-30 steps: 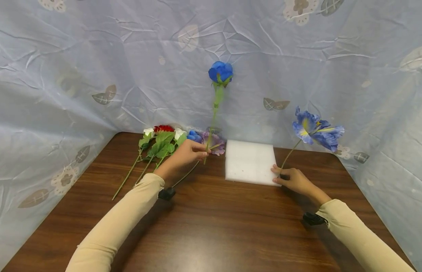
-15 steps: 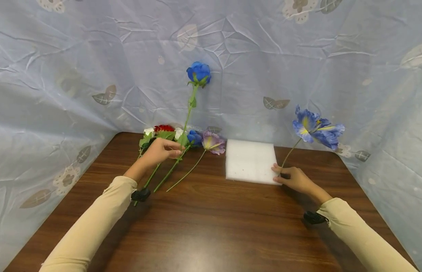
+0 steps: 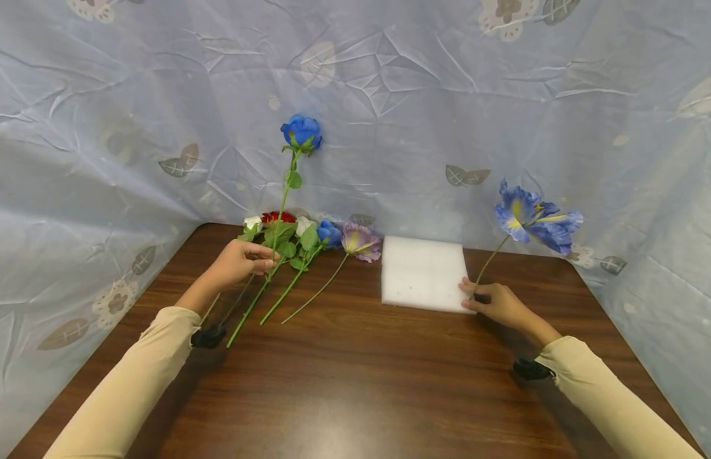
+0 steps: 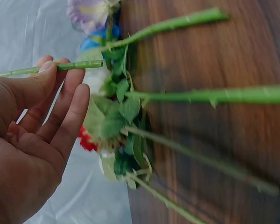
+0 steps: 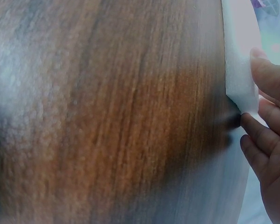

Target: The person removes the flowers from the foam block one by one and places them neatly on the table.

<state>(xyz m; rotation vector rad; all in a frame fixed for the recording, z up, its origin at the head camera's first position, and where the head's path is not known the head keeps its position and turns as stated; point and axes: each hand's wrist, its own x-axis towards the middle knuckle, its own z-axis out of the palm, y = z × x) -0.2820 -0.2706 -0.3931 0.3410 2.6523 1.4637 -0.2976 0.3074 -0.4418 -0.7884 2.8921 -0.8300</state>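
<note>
In the head view my left hand [image 3: 239, 262] pinches the green stem of a blue rose [image 3: 302, 132], its bloom upright above the fingers. The left wrist view shows the cut stem end [image 4: 91, 64] sticking out past thumb and fingertips, off the table. At the right, my right hand [image 3: 497, 303] grips the near right corner of a white foam block [image 3: 422, 273]; the right wrist view has the thumb [image 5: 268, 74] against the foam. A blue-violet iris [image 3: 538, 220] rises at that corner, its stem's lower end hidden by the right hand.
Left of the foam, several flowers lie on the brown wooden table [image 3: 355, 382]: a purple flower [image 3: 360, 241], another blue rose [image 3: 329, 234], a red flower [image 3: 278, 217] and white roses [image 3: 305, 225]. A patterned cloth [image 3: 390, 89] hangs behind.
My left hand has carried the blue rose leftward, from beside the foam to over the lying flowers, uncovering the purple flower. My right hand and the iris have stayed in place.
</note>
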